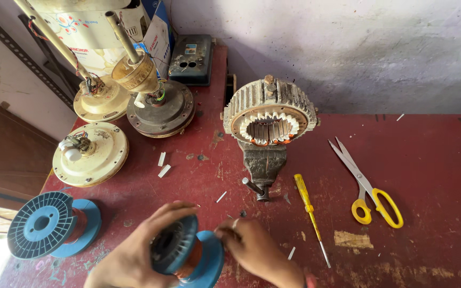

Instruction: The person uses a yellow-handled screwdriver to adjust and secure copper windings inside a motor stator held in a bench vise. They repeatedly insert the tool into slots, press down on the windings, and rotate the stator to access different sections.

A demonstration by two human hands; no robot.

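Head view shows a blue spool of copper wire (185,256) at the near edge of the red worktop (428,160). Left hand (134,256) wraps one flange in a closed grip. Right hand (252,248) pinches at the other flange, perhaps on the wire end, though that is too fine to see. Keeping the spool steady and the wire taut would suit this step. Beyond stand a stator in a vise (269,120), a yellow screwdriver (309,213), scissors (369,186) and a second spool (52,224).
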